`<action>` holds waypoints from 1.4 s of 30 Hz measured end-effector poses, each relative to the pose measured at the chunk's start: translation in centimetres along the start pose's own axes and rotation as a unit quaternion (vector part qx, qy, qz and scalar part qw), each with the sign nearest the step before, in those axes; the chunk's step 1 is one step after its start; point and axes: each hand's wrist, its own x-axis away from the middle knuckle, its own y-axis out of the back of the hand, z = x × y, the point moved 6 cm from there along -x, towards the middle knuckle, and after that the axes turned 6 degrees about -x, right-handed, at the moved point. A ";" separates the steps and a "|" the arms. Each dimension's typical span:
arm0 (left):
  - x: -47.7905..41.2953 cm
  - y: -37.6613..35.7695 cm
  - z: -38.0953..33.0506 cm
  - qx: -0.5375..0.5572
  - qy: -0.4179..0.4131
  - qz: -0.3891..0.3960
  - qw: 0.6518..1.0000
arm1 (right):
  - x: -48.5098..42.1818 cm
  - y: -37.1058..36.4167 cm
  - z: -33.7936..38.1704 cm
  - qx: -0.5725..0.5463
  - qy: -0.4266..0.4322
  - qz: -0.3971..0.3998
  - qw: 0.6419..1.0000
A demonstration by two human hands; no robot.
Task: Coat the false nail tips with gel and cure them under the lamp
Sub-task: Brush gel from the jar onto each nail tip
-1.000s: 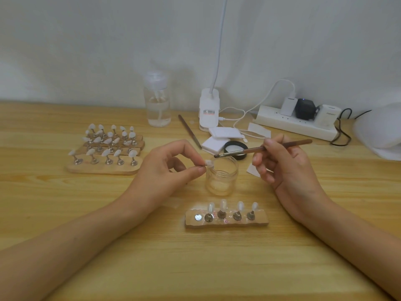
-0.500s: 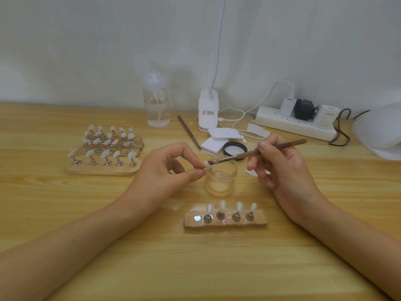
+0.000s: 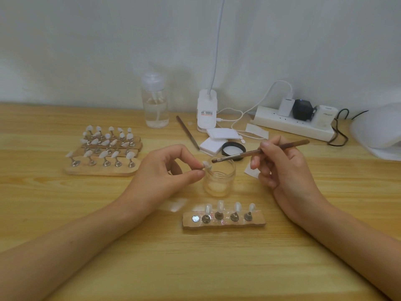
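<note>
Left hand (image 3: 165, 170) fingers pinch a white nail tip (image 3: 206, 164) just beside the round glass jar (image 3: 219, 181); right hand (image 3: 284, 168) fingers grip a slim brown brush (image 3: 260, 151).

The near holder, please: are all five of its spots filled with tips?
No, the holder carries four tips, and its leftmost magnet is bare.

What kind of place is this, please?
Probably a home nail-art desk: racks of false nail tips, a glass jar with a brush over it, and a white dome lamp at the right edge.

left hand (image 3: 165, 170) pinching nail tip (image 3: 206, 165), right hand (image 3: 284, 168) gripping brush (image 3: 247, 153)
</note>
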 end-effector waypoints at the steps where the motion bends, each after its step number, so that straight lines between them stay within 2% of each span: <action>1: 0.0 0.0 0.0 -0.002 0.001 0.000 1.000 | 0.0 -0.1 0.1 -0.002 0.005 0.008 1.000; 5: -0.1 0.1 0.1 -0.009 0.000 0.002 1.000 | 0.2 -0.8 0.4 0.014 0.015 0.037 0.999; 10: -0.1 0.0 0.3 -0.011 0.006 0.007 1.000 | 0.1 -0.1 0.1 0.013 0.000 0.002 1.000; 16: -0.2 -0.1 0.2 -0.006 0.001 0.008 1.000 | 0.2 -0.8 0.5 0.013 0.021 0.040 0.999; 22: -0.1 0.0 0.2 -0.004 0.000 0.010 1.000 | 0.1 0.0 0.0 0.018 0.006 0.002 1.000; 28: -0.2 -0.1 0.3 -0.005 -0.001 0.014 1.000 | 0.3 -0.6 0.4 0.021 0.017 0.034 0.999; 33: -0.1 -0.1 0.2 0.003 0.001 0.017 1.000 | 0.2 -0.1 0.1 0.025 0.005 0.002 1.000; 39: -0.1 -0.1 0.3 0.009 0.004 0.021 1.000 | 0.3 -0.7 0.5 0.022 0.017 0.036 0.999; 42: -0.2 -0.1 0.3 0.007 0.004 0.021 1.000 | 0.3 -0.3 0.2 0.038 0.012 0.012 0.999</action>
